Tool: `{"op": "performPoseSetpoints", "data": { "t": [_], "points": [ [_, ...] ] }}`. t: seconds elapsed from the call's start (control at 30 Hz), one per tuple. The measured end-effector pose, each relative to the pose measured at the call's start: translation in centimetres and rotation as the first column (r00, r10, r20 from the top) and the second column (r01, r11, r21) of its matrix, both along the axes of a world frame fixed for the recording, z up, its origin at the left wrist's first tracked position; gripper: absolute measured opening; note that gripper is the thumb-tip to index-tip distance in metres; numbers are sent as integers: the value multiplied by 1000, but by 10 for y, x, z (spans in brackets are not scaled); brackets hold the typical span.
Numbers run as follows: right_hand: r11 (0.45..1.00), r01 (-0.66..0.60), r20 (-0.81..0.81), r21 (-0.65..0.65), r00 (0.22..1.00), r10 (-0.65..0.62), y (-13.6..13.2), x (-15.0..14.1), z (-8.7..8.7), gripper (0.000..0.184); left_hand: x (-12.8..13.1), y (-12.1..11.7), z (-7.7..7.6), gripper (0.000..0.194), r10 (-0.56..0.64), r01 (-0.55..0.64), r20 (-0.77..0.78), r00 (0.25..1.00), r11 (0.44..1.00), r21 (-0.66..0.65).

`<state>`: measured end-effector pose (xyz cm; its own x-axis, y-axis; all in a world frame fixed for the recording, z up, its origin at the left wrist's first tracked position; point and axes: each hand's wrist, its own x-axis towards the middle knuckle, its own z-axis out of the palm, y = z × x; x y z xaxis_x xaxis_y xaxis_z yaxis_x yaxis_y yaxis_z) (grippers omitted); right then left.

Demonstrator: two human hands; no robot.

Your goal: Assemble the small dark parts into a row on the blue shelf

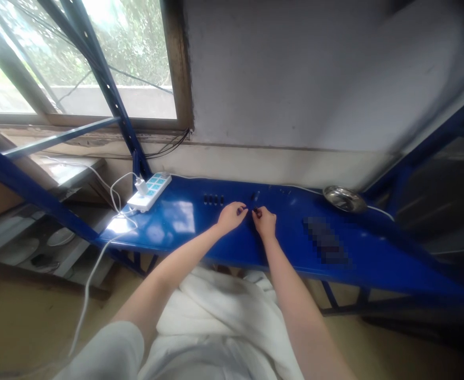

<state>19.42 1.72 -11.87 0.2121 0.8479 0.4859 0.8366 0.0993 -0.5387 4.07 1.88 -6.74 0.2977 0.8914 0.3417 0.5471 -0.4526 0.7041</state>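
Observation:
My left hand (pixel 230 217) is over the blue table, its fingers curled in towards the thumb. Something dark shows between them, too small to make out. A short gap away, my right hand (pixel 266 222) pinches a small black piece (pixel 257 211) between thumb and fingers. Several small black cylinders (pixel 216 200) stand in a row beyond my left hand. Behind my right hand lie a small dark piece (pixel 253 197) and a small clear piece (pixel 257 195). Farther back are some tiny dark bits (pixel 283 191).
A white power strip (pixel 150 192) with a plugged-in adapter lies at the left end of the blue table (pixel 192 243). A shiny metal bowl (pixel 343 199) rests at the back right. Nearer lies a blurred dark flat object (pixel 327 241). White cable (pixel 93 269) hangs over the left edge.

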Motion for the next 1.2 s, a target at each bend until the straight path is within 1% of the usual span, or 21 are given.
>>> {"op": "performPoseSetpoints", "data": {
  "t": [0.1,0.17,0.3,0.37,0.47,0.57,0.7,0.83,1.07,1.2],
  "points": [
    [1000,-16,-22,-2,1000,16,-1,-1,1,20,-22,-9,-14,24,106,-101,149,983,994,-39],
    [999,-39,-38,-5,999,39,-1,-2,1,22,-36,-15,-20,24,190,-172,229,955,981,-94],
    [996,-86,-85,-17,993,84,1,-3,1,22,-51,-23,-28,26,388,-309,374,842,916,-255],
    [994,-99,-129,-42,987,93,4,-6,2,21,-53,-25,-28,28,434,-333,407,804,895,-298],
    [982,-155,-172,-113,976,134,11,-15,6,21,-52,-27,-27,30,421,-320,416,806,901,-293],
    [962,-209,-174,-178,969,178,24,-27,10,19,-52,-28,-26,31,424,-328,417,804,901,-284],
    [952,-198,-161,-232,973,163,45,-40,10,12,-53,-28,-27,30,431,-342,415,801,899,-275],
    [945,-191,-167,-264,974,150,62,-47,6,11,-52,-28,-27,28,426,-350,399,812,902,-252],
    [937,-175,-48,-303,985,169,73,-62,5,9,-51,-28,-26,27,422,-351,388,819,904,-243],
    [930,-176,-32,-321,984,175,76,-69,7,9,-52,-28,-27,27,414,-349,381,826,908,-230]
  ]
}}
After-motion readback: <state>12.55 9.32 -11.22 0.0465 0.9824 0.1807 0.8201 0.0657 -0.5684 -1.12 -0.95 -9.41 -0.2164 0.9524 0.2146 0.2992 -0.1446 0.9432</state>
